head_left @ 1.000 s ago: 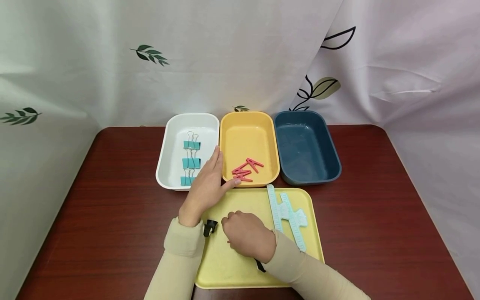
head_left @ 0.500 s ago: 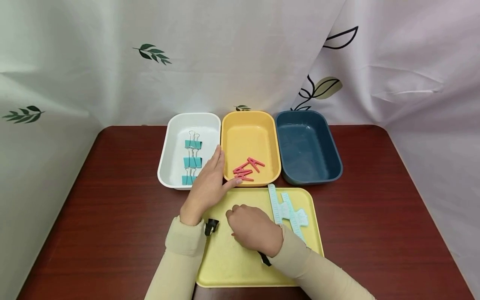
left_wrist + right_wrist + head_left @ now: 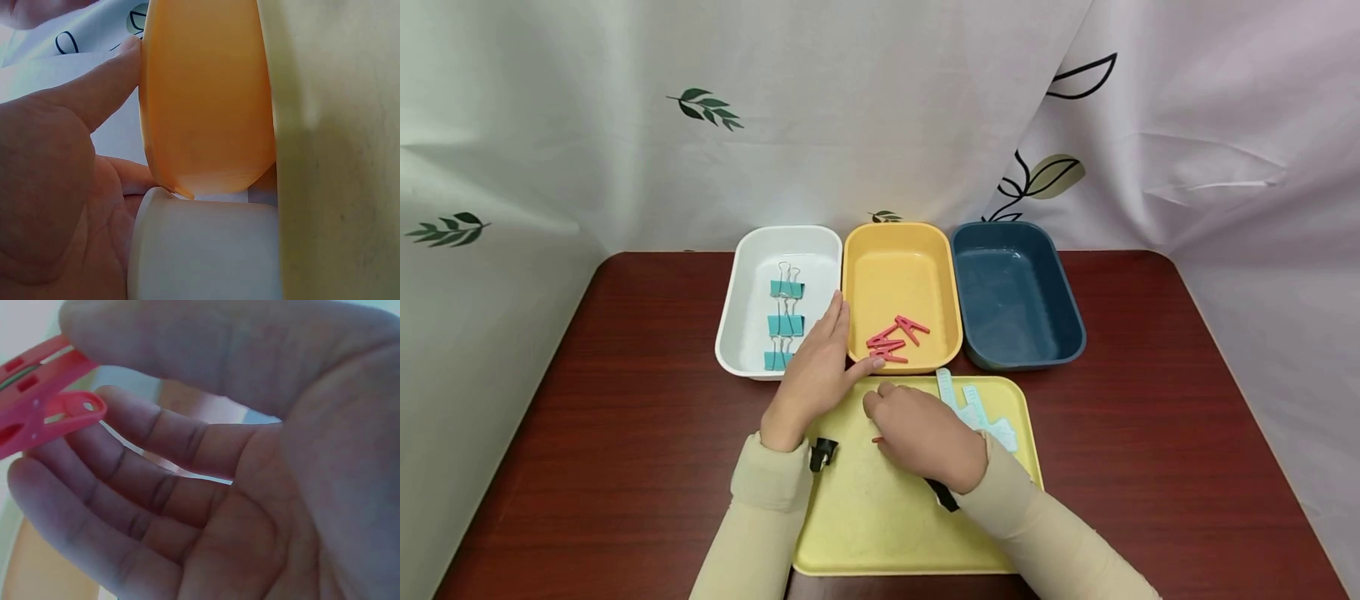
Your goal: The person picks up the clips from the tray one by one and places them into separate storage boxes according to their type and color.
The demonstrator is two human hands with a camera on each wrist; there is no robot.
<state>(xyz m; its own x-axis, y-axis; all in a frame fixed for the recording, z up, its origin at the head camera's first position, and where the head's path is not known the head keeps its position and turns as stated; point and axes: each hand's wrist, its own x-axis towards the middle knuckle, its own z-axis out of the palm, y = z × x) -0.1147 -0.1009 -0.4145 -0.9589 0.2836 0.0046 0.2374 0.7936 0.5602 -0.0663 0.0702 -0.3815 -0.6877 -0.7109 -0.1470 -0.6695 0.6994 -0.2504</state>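
Mid-frame on the table [image 3: 1150, 417] stand the left bin [image 3: 748, 283] with clips [image 3: 786, 326] in it, the middle bin [image 3: 902, 279] with pegs [image 3: 886, 344] at its lower end, and the right bin [image 3: 1015, 287]. Below lies the tray [image 3: 880, 533], ruler clips [image 3: 976, 408] at its upper right. The left hand [image 3: 817, 367] touches the left and middle bins; the right hand [image 3: 923, 429] is over the tray.

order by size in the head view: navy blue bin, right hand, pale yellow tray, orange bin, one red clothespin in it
1. Pale yellow tray
2. Navy blue bin and orange bin, too alike to rank
3. Right hand
4. One red clothespin
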